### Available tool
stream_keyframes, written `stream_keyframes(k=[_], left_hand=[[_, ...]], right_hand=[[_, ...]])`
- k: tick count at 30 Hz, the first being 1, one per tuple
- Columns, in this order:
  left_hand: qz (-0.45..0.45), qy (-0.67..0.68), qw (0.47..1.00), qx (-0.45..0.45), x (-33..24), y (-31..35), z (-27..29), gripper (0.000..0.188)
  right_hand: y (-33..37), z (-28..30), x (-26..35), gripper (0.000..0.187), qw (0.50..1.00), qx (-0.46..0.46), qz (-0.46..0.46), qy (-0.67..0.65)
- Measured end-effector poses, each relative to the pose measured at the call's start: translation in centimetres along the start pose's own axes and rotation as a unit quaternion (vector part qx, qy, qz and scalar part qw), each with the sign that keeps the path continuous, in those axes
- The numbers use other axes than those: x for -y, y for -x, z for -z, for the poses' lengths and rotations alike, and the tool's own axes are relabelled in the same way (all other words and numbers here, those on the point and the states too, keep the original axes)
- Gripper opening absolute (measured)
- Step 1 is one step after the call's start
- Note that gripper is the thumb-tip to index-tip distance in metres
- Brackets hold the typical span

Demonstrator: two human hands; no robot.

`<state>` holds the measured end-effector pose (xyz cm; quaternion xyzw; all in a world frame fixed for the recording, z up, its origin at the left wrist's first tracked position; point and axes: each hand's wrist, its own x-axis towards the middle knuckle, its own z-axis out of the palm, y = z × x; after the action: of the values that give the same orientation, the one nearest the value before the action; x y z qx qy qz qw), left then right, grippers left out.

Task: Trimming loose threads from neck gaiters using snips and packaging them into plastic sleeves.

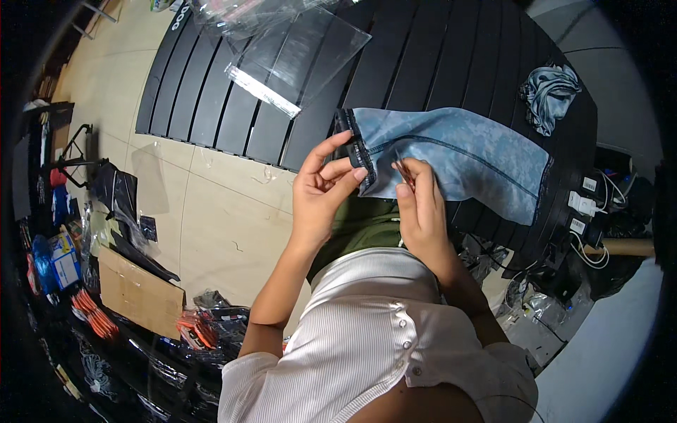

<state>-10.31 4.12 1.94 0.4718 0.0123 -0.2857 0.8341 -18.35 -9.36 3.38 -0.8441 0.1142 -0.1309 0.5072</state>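
Note:
A blue mottled fabric tube, sleeve-like (465,151), with dark seams and dark bands at its ends, lies across the near edge of the table. My left hand (317,194) grips the dark hem (363,158) at its left end, with thumb and fingers closed on the edge. Over the fabric beside that hem, my right hand (425,204) is closed on small thread snips (402,169). Their thin pointed blades face up and left, above the cloth. The fingers hide most of the handle.
Clear plastic bags (296,60) lie on the black slatted table (416,63). A crumpled grey-blue cloth (550,99) sits at the far right. Chargers with white cables (584,204) are by the right edge. Cardboard (141,290) and packaged goods stand on the left.

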Motion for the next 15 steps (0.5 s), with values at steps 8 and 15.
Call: stream_keyframes(k=[8, 15], left_hand=[[-0.017, -0.048, 0.999, 0.005, -0.24, 0.46, -0.87, 0.047], [-0.038, -0.057, 0.998, 0.018, -0.11, 0.72, -1.14, 0.047]], right_hand=[[0.09, 0.15, 0.82, 0.025, 0.996, 0.031, -0.074, 0.046], [0.15, -0.06, 1.05, 0.022, 0.998, 0.026, -0.032, 0.050]])
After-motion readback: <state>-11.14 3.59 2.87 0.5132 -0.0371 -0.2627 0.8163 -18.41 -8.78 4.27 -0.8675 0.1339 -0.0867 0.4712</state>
